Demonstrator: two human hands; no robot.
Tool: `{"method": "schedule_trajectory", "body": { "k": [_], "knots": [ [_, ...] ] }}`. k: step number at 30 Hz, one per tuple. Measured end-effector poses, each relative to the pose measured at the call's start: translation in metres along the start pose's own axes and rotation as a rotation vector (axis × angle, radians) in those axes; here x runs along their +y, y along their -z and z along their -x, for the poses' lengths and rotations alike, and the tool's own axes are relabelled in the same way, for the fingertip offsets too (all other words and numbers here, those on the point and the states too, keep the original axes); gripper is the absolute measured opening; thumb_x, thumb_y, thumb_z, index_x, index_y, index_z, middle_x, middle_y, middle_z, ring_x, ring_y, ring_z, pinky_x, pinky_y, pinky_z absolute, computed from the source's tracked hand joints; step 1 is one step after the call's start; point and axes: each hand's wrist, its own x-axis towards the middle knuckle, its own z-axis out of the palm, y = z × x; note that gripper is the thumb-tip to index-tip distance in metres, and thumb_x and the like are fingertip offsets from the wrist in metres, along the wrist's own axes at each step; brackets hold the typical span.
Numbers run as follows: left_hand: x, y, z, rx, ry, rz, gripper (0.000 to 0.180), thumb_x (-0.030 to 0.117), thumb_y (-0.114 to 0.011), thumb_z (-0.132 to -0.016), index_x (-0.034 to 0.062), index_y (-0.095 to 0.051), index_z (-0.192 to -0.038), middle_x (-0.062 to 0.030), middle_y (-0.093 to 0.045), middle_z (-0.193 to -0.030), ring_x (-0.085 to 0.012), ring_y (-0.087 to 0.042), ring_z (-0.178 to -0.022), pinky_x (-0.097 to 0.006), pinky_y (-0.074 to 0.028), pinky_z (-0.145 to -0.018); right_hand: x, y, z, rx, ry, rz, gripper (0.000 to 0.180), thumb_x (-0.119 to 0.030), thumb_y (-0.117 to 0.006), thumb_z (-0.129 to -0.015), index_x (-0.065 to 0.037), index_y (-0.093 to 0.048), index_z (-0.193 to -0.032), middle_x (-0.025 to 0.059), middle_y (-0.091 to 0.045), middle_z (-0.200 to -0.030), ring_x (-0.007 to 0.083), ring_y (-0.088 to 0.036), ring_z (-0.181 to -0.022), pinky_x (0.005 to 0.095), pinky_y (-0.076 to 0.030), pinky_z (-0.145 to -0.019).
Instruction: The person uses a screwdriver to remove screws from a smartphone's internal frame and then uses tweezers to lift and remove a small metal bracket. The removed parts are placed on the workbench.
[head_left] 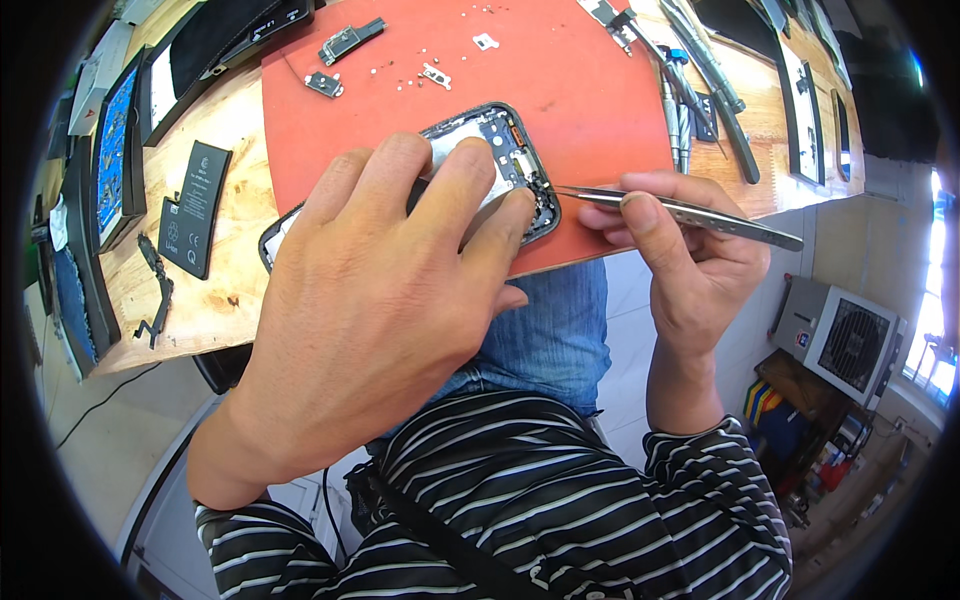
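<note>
An opened phone body with a dark frame lies on a red mat at the desk's near edge. My left hand presses flat on it, fingers spread over most of the body, covering its lower part. My right hand pinches metal tweezers. Their tips reach into the phone's lower right corner, beside my left index fingertip.
Small screws and metal brackets lie scattered on the mat's far side. A black battery and a flex cable rest on the wooden desk at left, next to stacked phones and screens. Screwdrivers and tools lie at right.
</note>
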Motion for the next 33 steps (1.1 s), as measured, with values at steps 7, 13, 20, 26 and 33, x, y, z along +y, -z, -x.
{"method": "schedule_trajectory", "body": {
  "k": [7,13,20,26,33],
  "knots": [
    [0.000,0.000,0.001,-0.006,0.003,0.002,0.059,0.028,-0.089,-0.070,0.0136,-0.076,-0.126,-0.0109,-0.062,-0.128,-0.0328,-0.061,-0.111,-0.046,-0.052,-0.091,0.000,-0.001,0.000,0.006,-0.007,-0.015,0.019,0.006,-0.074,-0.099,0.012,-0.071,-0.117,0.0190,-0.079,-0.098,0.0236,-0.081,-0.093,0.0298,-0.068,-0.080],
    [0.000,0.000,0.001,0.017,-0.002,0.013,0.058,0.027,-0.089,-0.070,0.0130,-0.076,-0.125,-0.0109,-0.063,-0.128,-0.0335,-0.062,-0.110,-0.047,-0.053,-0.091,0.000,-0.002,0.000,0.006,0.022,0.063,0.019,0.001,-0.073,-0.101,0.012,-0.071,-0.117,0.0208,-0.079,-0.096,0.0263,-0.082,-0.088,0.0286,-0.068,-0.074],
    [-0.011,-0.002,-0.002,0.099,-0.056,0.100,0.058,0.031,-0.087,-0.074,0.0066,-0.074,-0.124,-0.0109,-0.066,-0.121,-0.0340,-0.064,-0.104,-0.046,-0.054,-0.087,0.000,-0.005,0.000,0.009,0.025,0.069,0.020,0.000,-0.073,-0.102,0.011,-0.071,-0.117,0.0207,-0.079,-0.096,0.0273,-0.082,-0.087,0.0270,-0.066,-0.073],
    [-0.011,-0.004,-0.002,0.115,-0.053,0.094,0.056,0.032,-0.087,-0.076,0.0059,-0.073,-0.123,-0.0118,-0.066,-0.120,-0.0349,-0.063,-0.102,-0.046,-0.053,-0.086,0.002,-0.005,0.000,0.009,0.031,0.051,0.020,-0.001,-0.073,-0.102,0.011,-0.070,-0.118,0.0212,-0.079,-0.097,0.0273,-0.082,-0.087,0.0273,-0.066,-0.073],
    [-0.012,-0.003,0.000,0.106,-0.052,0.113,0.056,0.031,-0.088,-0.075,0.0056,-0.074,-0.123,-0.0135,-0.067,-0.124,-0.0365,-0.064,-0.107,-0.047,-0.055,-0.090,0.001,-0.006,0.000,0.013,0.034,0.062,0.018,-0.002,-0.072,-0.103,0.011,-0.071,-0.116,0.0214,-0.079,-0.096,0.0272,-0.082,-0.086,0.0272,-0.066,-0.073]
  ]
}}
